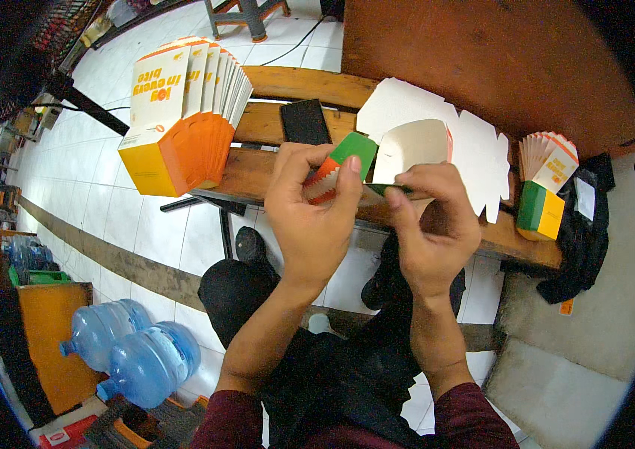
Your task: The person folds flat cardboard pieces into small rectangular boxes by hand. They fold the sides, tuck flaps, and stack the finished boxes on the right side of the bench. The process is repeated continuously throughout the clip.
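Observation:
Between my hands is a partly folded paper food carton [412,148], with a white inside and green and orange flaps. My left hand [306,206] pinches its left side, the thumb on the green flap [354,150]. My right hand [437,224] grips the near edge of the carton between thumb and fingers, close to a dark green fold. Behind the carton lie flat white carton blanks [480,142] on a wooden bench [261,120]. To the left on the bench is a large nested stack of folded orange and yellow cartons [205,153].
A black phone [305,122] lies on the bench. At the right end are a smaller nested carton stack [540,209] and black cloth [594,187]. Large blue water jugs [153,363] lie on the floor at lower left. A plastic stool [246,16] stands beyond the bench.

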{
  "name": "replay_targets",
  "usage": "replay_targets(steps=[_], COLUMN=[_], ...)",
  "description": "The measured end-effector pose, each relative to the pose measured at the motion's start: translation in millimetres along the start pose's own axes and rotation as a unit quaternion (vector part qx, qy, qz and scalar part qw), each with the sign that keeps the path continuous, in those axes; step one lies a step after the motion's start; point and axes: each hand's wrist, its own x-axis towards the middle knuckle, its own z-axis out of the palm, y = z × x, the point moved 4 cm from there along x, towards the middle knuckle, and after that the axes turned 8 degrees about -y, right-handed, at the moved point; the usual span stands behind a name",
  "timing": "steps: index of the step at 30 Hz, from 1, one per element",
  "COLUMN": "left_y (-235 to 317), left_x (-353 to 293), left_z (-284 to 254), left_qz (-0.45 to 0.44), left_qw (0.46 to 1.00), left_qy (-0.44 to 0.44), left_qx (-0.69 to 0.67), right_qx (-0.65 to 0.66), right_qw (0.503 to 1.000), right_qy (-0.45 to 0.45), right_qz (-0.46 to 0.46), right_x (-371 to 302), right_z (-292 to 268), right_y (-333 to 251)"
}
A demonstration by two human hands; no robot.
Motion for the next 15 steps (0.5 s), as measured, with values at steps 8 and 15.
replay_targets(steps=[8, 15], left_y=[5.3, 8.3], left_x=[2.2, 9.0], left_z=[-16.0, -34.2], left_qz=[-0.022, -0.006], left_qw=[0.997, 0.963], left_qy=[-0.065, -0.267], left_qx=[0.032, 0.034], right_qx=[-0.088, -0.100], right_qw=[0.992, 0.978], right_qy=[-0.028, -0.117], right_qz=[-0.092, -0.144], right_x=[3.2, 2.1], right_z=[11.3, 6.0], right_y=[-11.6, -22.3])
